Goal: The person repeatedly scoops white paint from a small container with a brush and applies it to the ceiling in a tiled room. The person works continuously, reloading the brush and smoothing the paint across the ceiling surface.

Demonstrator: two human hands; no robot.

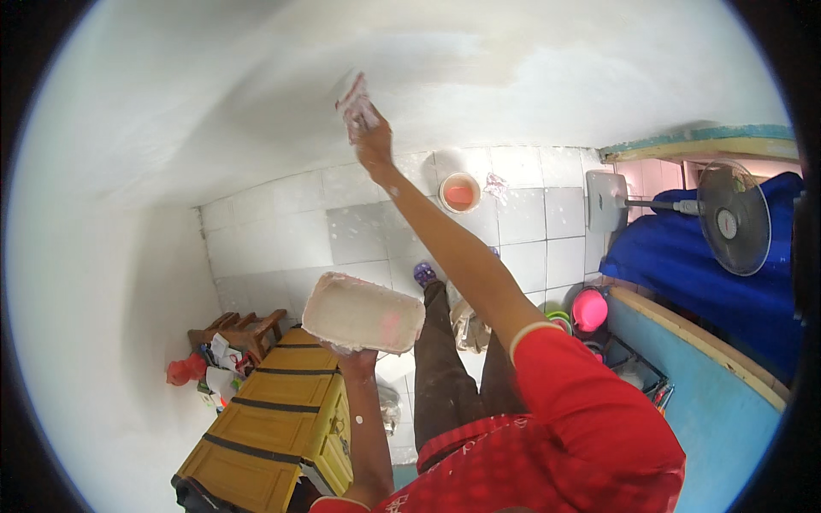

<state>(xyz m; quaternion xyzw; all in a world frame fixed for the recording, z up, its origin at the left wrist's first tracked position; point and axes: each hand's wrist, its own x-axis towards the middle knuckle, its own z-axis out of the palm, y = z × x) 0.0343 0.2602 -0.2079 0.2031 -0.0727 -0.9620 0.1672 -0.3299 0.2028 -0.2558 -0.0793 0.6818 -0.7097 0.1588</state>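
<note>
My left hand (346,350) is closed under the near edge of a rectangular tub (363,313), which is coated inside with pale putty-like paste and has a pinkish patch. My right arm stretches far forward to the white wall (479,73). At its end my right hand (374,144) is closed round a pinkish-white, paste-smeared thing (354,104) held against or just off the wall. Its exact kind is blurred. A damp-looking, greyer band runs across the wall beside it.
A white bucket (459,193) with reddish contents stands on the tiled floor (359,235) near the wall. A yellow cabinet (261,419) and wooden stool (248,333) are at left. At right are a fan (734,218), blue cloth (658,252), blue partition (701,359) and pink bowl (589,309).
</note>
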